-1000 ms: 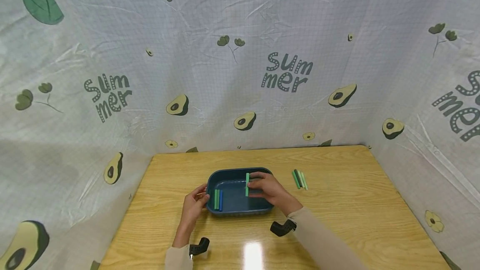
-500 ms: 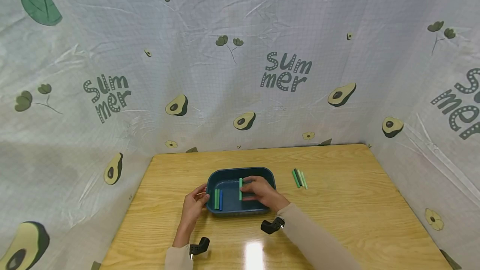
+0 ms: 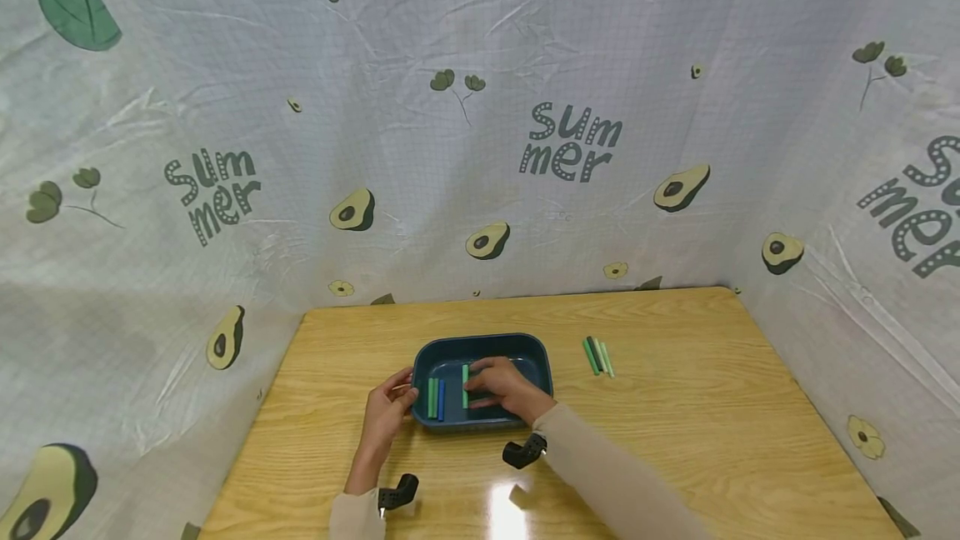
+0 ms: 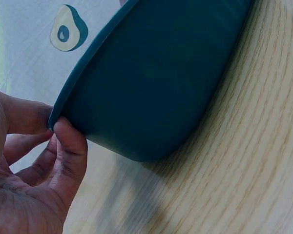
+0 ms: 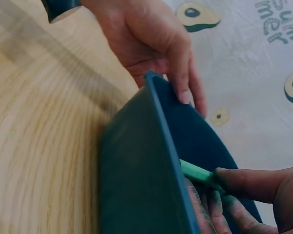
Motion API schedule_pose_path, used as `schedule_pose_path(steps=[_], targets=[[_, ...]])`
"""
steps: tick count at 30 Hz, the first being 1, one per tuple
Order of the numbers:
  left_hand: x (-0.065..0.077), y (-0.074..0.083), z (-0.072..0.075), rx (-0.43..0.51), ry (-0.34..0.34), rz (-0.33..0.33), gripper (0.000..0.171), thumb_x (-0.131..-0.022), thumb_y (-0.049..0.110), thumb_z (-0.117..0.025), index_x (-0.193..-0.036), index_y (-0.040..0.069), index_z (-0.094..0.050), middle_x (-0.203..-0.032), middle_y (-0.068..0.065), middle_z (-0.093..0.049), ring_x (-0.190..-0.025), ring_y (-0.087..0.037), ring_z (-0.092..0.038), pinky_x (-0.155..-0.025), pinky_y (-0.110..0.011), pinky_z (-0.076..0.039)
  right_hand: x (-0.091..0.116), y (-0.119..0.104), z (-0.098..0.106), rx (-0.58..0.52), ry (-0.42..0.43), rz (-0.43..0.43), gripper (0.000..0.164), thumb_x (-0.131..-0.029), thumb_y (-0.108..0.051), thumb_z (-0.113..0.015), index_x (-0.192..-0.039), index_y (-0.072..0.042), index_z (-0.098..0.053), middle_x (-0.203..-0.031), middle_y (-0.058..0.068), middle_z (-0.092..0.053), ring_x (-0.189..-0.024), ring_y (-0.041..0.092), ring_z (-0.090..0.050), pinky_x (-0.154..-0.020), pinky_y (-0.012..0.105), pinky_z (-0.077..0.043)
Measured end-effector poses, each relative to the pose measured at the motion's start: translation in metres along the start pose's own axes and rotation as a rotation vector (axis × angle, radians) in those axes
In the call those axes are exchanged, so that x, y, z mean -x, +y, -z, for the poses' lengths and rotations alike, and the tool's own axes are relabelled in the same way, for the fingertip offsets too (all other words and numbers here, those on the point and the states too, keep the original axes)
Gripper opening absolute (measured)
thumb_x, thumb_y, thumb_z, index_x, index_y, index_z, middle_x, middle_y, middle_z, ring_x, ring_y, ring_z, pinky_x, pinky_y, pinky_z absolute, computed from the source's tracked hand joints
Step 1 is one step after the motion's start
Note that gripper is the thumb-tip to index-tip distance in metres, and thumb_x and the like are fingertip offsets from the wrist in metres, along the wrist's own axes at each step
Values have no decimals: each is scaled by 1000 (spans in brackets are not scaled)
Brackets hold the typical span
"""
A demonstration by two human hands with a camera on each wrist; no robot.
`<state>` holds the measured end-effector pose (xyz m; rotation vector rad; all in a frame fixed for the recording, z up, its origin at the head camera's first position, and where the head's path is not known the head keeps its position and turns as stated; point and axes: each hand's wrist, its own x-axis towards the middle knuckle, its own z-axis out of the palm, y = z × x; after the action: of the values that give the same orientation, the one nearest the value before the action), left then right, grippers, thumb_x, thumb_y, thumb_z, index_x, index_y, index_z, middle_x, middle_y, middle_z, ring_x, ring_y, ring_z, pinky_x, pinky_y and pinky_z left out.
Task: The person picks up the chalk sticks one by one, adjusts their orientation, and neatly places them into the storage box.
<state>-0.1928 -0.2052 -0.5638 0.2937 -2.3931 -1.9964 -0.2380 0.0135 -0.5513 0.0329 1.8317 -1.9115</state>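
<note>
A dark blue rectangular tub (image 3: 480, 425) with rounded corners stands on the table. My left hand (image 3: 387, 415) pinches its left rim between thumb and fingers; the left wrist view shows the thumb and fingertips on the tub's edge (image 4: 95, 44). Inside the tub, my right hand (image 3: 506, 390) holds a slim green stick (image 3: 465, 387) between thumb and fingers. The right wrist view shows this green stick (image 5: 198, 172) partly hidden by the tub wall. Two green sticks (image 3: 432, 398) and a blue stick (image 3: 441, 400) lie side by side at the tub's left end.
Right of the tub, several sticks lie close together on the wooden table (image 3: 675, 407): a green stick (image 3: 591, 358), a dark stick (image 3: 596, 354) and pale green ones (image 3: 607, 360). A patterned white sheet (image 3: 420, 148) hangs behind and along both sides.
My right hand has moved left and slightly toward me inside the tub with the green stick, nearing the row at the left end. The left hand keeps its place on the rim.
</note>
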Motion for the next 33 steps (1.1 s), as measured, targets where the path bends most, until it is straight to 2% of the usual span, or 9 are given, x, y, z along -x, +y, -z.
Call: schedule_pose_path(steps=[5, 16, 33], targets=[[0, -1, 0, -3, 0, 1, 45, -95, 1, -59, -139, 2, -53, -131, -22, -55, -104, -17, -58, -67, -22, -51, -5, 2, -7, 5, 22, -11, 43, -83, 5, -67, -124, 7, -55, -91, 14, -65, -77, 22, -66, -71, 44, -59], [-1, -2, 0, 1, -1, 3, 44, -94, -1, -58, -138, 2, -54, -129, -22, -56, -99, -13, -58, -67, -23, -51, -13, 6, -16, 30, 56, -59, 42, -82, 7, -68, -122, 6, -56, -94, 17, -66, -79, 25, -68, -69, 43, -59], [1, -1, 1, 0, -1, 11, 44, -96, 1, -58, -140, 1, -52, -131, -23, -55, -99, -12, -58, -67, -23, -52, -23, 17, -24, 85, 111, -58, 34, -78, 9, -69, -111, 6, -60, -97, 20, -64, -79, 27, -69, -64, 41, -59]])
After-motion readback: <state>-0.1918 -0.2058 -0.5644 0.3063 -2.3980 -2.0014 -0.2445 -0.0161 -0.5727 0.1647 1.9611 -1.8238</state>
